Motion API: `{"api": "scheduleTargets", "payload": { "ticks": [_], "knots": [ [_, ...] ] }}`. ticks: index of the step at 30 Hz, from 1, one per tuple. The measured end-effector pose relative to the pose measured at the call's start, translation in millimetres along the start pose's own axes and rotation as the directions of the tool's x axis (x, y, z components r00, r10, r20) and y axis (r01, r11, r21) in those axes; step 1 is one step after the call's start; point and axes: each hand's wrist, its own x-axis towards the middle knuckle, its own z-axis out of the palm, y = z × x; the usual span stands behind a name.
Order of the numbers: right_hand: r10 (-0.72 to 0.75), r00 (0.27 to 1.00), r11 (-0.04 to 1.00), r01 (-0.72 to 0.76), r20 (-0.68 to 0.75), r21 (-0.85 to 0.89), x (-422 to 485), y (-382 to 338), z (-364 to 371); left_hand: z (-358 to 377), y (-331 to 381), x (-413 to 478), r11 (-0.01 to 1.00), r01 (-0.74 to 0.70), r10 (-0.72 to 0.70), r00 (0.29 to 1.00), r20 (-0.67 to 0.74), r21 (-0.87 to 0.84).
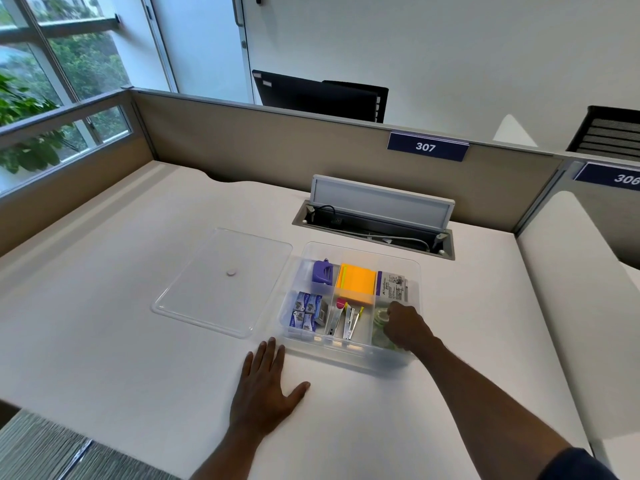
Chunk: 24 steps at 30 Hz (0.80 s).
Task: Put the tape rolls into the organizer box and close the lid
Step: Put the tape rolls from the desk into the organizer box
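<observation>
Head view showed the right hand [405, 325] curled over tape rolls [382, 315] in the near right compartment of the organizer box [414, 268]; whether it gripped one was unclear. Left hand [265, 386] lay flat, spread on the bench [138, 341]. Lid [221, 282] sat off, beside the box, closing not yet done
</observation>
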Motion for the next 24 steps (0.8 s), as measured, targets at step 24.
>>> {"api": "scheduleTargets", "payload": {
  "ticks": [24],
  "knots": [
    [-0.102, 0.995, 0.959, 0.095, -0.012, -0.267, 3.4, 3.8, 4.1, -2.2, 1.0, -1.4, 1.000, -0.006, 0.006, 1.000, 0.007, 0.002]
  ]
}}
